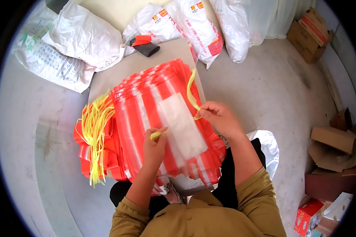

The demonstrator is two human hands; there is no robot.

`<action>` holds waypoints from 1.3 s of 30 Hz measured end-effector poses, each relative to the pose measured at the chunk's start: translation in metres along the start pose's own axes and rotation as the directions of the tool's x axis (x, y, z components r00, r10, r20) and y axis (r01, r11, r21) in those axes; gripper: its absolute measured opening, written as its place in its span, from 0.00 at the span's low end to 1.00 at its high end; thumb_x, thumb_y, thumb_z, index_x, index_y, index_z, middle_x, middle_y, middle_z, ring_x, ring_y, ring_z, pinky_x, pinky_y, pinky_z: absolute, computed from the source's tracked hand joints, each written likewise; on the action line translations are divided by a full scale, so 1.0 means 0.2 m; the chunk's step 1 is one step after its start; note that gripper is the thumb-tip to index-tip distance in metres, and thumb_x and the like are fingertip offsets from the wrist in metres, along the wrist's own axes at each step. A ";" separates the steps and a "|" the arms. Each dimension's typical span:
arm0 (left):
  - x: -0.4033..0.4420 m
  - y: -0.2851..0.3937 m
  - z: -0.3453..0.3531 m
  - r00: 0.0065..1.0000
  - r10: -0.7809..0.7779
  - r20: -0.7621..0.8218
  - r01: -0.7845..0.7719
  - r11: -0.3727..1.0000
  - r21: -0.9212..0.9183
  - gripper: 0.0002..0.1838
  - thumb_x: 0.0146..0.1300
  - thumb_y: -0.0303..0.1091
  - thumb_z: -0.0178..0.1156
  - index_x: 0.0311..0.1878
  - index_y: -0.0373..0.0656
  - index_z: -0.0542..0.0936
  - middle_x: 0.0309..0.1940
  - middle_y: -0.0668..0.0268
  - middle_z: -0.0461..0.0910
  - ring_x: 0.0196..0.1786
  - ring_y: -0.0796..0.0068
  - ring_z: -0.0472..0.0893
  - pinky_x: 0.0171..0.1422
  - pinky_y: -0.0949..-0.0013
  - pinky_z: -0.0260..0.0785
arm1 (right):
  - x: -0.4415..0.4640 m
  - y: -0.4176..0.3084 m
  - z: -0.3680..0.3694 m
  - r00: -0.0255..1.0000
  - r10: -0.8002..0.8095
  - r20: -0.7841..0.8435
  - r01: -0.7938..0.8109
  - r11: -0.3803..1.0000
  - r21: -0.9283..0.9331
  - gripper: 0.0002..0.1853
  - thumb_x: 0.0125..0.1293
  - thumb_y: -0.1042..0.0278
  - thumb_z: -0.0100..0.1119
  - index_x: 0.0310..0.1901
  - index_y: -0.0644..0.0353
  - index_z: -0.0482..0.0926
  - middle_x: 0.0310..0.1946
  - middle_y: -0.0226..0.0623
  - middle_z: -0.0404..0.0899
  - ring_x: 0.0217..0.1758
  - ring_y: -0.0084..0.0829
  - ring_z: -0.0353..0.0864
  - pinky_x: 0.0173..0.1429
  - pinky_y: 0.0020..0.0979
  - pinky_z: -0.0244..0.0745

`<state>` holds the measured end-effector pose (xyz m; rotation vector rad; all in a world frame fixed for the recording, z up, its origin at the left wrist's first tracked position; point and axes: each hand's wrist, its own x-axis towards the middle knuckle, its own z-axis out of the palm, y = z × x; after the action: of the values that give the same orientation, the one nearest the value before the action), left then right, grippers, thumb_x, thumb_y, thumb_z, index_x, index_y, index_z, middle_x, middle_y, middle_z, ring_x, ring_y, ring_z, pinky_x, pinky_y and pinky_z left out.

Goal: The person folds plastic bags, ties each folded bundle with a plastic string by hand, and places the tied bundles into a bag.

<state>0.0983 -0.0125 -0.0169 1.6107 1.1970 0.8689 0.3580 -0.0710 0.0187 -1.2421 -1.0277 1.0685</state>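
My right hand [221, 118] pinches a yellow plastic strip [191, 93], whose loose end rises above the fingers. In my left hand [153, 146], closed fingers grip a short yellow piece [156, 135]; whether it belongs to the same strip I cannot tell. Both hands are over a thick stack of red-and-white striped plastic bags [128, 114]. A white rectangular sheet [182, 122] lies on the stack between my hands. To the left, a bunch of yellow strips [95, 138] drapes over folded red bundles [111, 161].
The stack rests on a low grey-beige table [106, 77]. A black item [146, 48] with a red piece is at its far end. Stuffed white sacks [85, 37] stand behind. Cardboard boxes [332, 146] and a red carton [307, 215] are at the right.
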 end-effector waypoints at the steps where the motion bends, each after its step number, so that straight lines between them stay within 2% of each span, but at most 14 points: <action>1: -0.01 0.00 0.00 1.000 -0.024 -0.006 0.023 0.997 -0.067 0.09 0.76 0.25 0.59 0.53 0.33 0.85 0.51 0.69 0.81 0.48 0.78 0.80 0.58 0.74 0.71 | 0.01 0.03 0.02 0.998 -0.041 0.039 0.043 0.998 -0.050 0.07 0.74 0.70 0.61 0.44 0.63 0.85 0.40 0.29 0.85 0.45 0.23 0.81 0.54 0.29 0.75; 2: -0.01 -0.01 0.00 0.999 -0.049 -0.012 0.046 0.990 -0.135 0.08 0.75 0.25 0.59 0.51 0.34 0.85 0.49 0.68 0.81 0.48 0.77 0.80 0.57 0.73 0.72 | 0.02 0.05 0.04 0.994 -0.080 0.080 0.088 0.991 -0.099 0.07 0.74 0.70 0.61 0.44 0.63 0.85 0.40 0.30 0.86 0.44 0.24 0.81 0.54 0.29 0.76; 5: -0.03 0.04 -0.03 0.980 0.185 0.070 -0.195 0.965 0.173 0.06 0.71 0.22 0.63 0.47 0.36 0.87 0.45 0.63 0.83 0.48 0.71 0.82 0.56 0.71 0.72 | 0.02 0.01 0.13 0.970 -0.211 0.121 0.238 0.928 -0.288 0.07 0.72 0.69 0.62 0.44 0.62 0.85 0.40 0.35 0.86 0.43 0.30 0.84 0.51 0.31 0.78; 8: -0.04 0.04 -0.02 0.959 0.268 0.095 -0.281 0.940 0.192 0.08 0.64 0.20 0.68 0.45 0.39 0.87 0.45 0.57 0.82 0.47 0.62 0.83 0.54 0.68 0.73 | 0.03 0.07 0.21 0.938 -0.314 0.145 0.345 0.823 -0.452 0.07 0.70 0.68 0.63 0.44 0.60 0.85 0.41 0.39 0.86 0.45 0.38 0.85 0.52 0.35 0.79; 11: -0.04 0.00 -0.01 0.850 0.512 0.126 -0.505 0.722 0.473 0.10 0.58 0.21 0.71 0.44 0.41 0.88 0.47 0.56 0.83 0.49 0.58 0.82 0.54 0.65 0.74 | 0.04 0.09 0.26 0.916 -0.355 0.186 0.395 0.722 -0.568 0.08 0.70 0.65 0.63 0.42 0.59 0.86 0.39 0.39 0.86 0.45 0.44 0.85 0.50 0.42 0.79; 14: -0.02 0.08 0.01 0.698 0.707 0.116 -0.583 0.467 0.665 0.13 0.56 0.21 0.73 0.44 0.43 0.89 0.48 0.56 0.83 0.51 0.56 0.82 0.56 0.62 0.74 | 0.07 0.13 0.27 0.875 -0.425 0.233 0.477 0.671 -0.568 0.08 0.69 0.65 0.62 0.40 0.59 0.86 0.38 0.38 0.86 0.45 0.45 0.84 0.49 0.44 0.79; 17: 0.00 0.14 0.02 0.787 0.609 0.101 -0.533 0.588 0.608 0.13 0.56 0.21 0.72 0.45 0.43 0.89 0.51 0.56 0.83 0.55 0.57 0.81 0.58 0.62 0.74 | 0.08 0.14 0.28 0.865 -0.443 0.238 0.493 0.653 -0.575 0.08 0.68 0.65 0.63 0.40 0.58 0.86 0.37 0.39 0.85 0.44 0.45 0.84 0.49 0.44 0.79; 20: 0.04 0.09 0.03 0.850 0.516 0.109 -0.516 0.772 0.372 0.10 0.61 0.21 0.70 0.46 0.40 0.89 0.51 0.56 0.84 0.53 0.61 0.82 0.57 0.64 0.74 | 0.08 0.14 0.28 0.872 -0.423 0.247 0.483 0.656 -0.580 0.07 0.68 0.65 0.62 0.39 0.59 0.86 0.36 0.40 0.85 0.44 0.45 0.84 0.49 0.44 0.79; 23: 0.06 0.07 0.06 0.939 0.342 0.025 -0.343 0.934 0.103 0.07 0.66 0.22 0.67 0.46 0.37 0.88 0.47 0.59 0.85 0.49 0.68 0.82 0.55 0.69 0.73 | 0.07 0.11 0.28 0.900 -0.341 0.271 0.434 0.654 -0.619 0.07 0.67 0.67 0.63 0.41 0.58 0.87 0.37 0.38 0.86 0.46 0.42 0.84 0.53 0.42 0.79; 26: 0.07 0.05 0.08 0.989 0.116 -0.094 -0.118 0.993 -0.016 0.05 0.68 0.26 0.66 0.42 0.35 0.86 0.32 0.63 0.83 0.34 0.71 0.79 0.43 0.70 0.71 | 0.06 0.06 0.29 0.922 -0.316 0.223 0.386 0.716 -0.582 0.06 0.66 0.69 0.62 0.41 0.59 0.85 0.36 0.41 0.85 0.44 0.45 0.84 0.50 0.44 0.79; 29: 0.09 0.05 0.05 0.998 0.055 -0.024 -0.051 0.988 0.143 0.05 0.68 0.24 0.66 0.44 0.35 0.86 0.34 0.64 0.82 0.36 0.76 0.80 0.44 0.72 0.72 | 0.08 0.14 0.30 0.857 -0.405 0.318 0.513 0.632 -0.581 0.07 0.63 0.72 0.62 0.43 0.59 0.84 0.37 0.39 0.83 0.45 0.44 0.83 0.50 0.43 0.79; 32: 0.10 0.06 0.04 0.981 0.183 0.059 -0.192 0.925 0.327 0.04 0.68 0.24 0.66 0.42 0.34 0.84 0.31 0.63 0.80 0.34 0.75 0.78 0.40 0.70 0.71 | 0.07 0.13 0.32 0.770 -0.520 0.371 0.628 0.511 -0.588 0.09 0.61 0.75 0.61 0.43 0.58 0.85 0.38 0.38 0.81 0.46 0.43 0.82 0.49 0.42 0.79; 35: 0.10 0.04 0.04 0.896 0.438 0.075 -0.432 0.819 0.378 0.04 0.67 0.24 0.66 0.40 0.33 0.83 0.32 0.62 0.80 0.32 0.73 0.77 0.39 0.70 0.70 | 0.09 0.16 0.34 0.770 -0.583 0.258 0.589 0.496 -0.638 0.09 0.59 0.77 0.61 0.41 0.58 0.86 0.38 0.36 0.79 0.47 0.42 0.80 0.49 0.40 0.79; 39: 0.09 0.04 0.03 0.910 0.407 0.082 -0.411 0.859 0.306 0.02 0.68 0.23 0.65 0.41 0.34 0.82 0.34 0.63 0.80 0.33 0.73 0.76 0.41 0.71 0.70 | 0.08 0.15 0.31 0.830 -0.512 0.221 0.504 0.518 -0.692 0.07 0.58 0.77 0.62 0.37 0.59 0.86 0.38 0.37 0.80 0.48 0.42 0.80 0.51 0.39 0.78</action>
<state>0.1114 0.0016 -0.0103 2.1863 1.0340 0.9582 0.2998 -0.0424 -0.0070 -1.4027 -1.7840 0.1380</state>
